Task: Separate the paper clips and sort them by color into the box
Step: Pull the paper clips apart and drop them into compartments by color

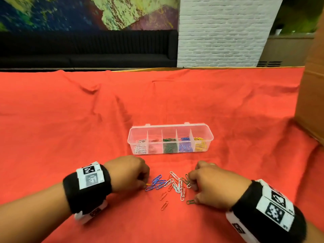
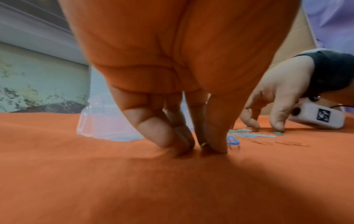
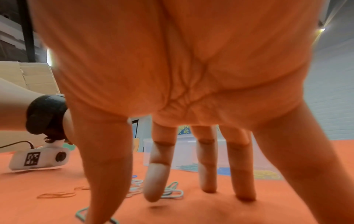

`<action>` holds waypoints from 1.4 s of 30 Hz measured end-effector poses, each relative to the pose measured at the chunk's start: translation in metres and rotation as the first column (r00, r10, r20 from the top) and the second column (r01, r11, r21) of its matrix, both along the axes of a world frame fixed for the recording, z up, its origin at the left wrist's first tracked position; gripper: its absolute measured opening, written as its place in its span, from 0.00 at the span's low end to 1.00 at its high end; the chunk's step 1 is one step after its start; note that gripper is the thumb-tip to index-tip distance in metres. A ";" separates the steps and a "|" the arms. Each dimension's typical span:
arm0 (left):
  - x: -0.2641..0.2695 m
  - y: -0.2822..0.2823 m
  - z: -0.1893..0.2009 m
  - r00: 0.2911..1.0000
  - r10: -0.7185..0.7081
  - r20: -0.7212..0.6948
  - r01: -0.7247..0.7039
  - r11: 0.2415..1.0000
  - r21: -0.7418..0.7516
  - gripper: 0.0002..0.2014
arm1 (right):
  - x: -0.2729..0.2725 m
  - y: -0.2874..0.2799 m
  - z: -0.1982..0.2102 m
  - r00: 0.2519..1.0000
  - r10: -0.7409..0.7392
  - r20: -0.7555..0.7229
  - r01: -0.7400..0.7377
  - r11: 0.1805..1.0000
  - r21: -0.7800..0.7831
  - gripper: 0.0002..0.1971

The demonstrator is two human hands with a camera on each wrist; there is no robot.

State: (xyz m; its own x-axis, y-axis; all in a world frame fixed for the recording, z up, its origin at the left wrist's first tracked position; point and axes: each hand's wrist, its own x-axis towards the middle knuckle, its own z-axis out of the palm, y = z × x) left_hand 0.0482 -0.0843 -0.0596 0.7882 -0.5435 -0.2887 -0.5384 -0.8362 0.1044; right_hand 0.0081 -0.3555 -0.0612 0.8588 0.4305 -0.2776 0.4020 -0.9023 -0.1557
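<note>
A clear plastic box (image 1: 209, 135) with five compartments stands on the red cloth; left to right they hold white, red, green, blue and yellow clips. In front of it lies a loose pile of paper clips (image 1: 171, 184) in blue, white, red and green. My left hand (image 1: 145, 183) is at the pile's left edge, its thumb and forefinger pinching a yellow clip (image 2: 203, 144) against the cloth. My right hand (image 3: 124, 204) stands on spread, straight fingers at the pile's right edge. Its thumb touches a lone green clip (image 1: 190, 201), and its forefinger hovers over linked white and green clips (image 3: 172, 193).
A tall cardboard box (image 1: 312, 88) stands at the table's right edge. Two red clips (image 1: 164, 200) lie apart, nearer to me than the pile. The red cloth (image 1: 70, 120) is wrinkled at left and centre. A black sofa and white brick pillar lie beyond the table.
</note>
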 end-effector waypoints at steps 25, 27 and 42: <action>0.038 -0.075 0.040 0.998 -0.054 0.033 0.060 0.972 -0.226 0.08 | 0.025 -0.041 0.024 0.928 -0.128 -0.349 0.352 0.608 0.712 0.11; 0.021 -0.057 0.029 0.996 -0.081 -0.034 0.079 0.995 -0.057 0.17 | 0.034 -0.049 0.028 0.886 -0.184 -0.425 0.461 0.439 0.771 0.10; -0.012 -0.031 -0.009 0.995 -0.027 0.101 0.031 0.999 -0.031 0.22 | 0.085 -0.013 0.043 0.845 -0.204 -0.494 0.534 0.314 0.785 0.09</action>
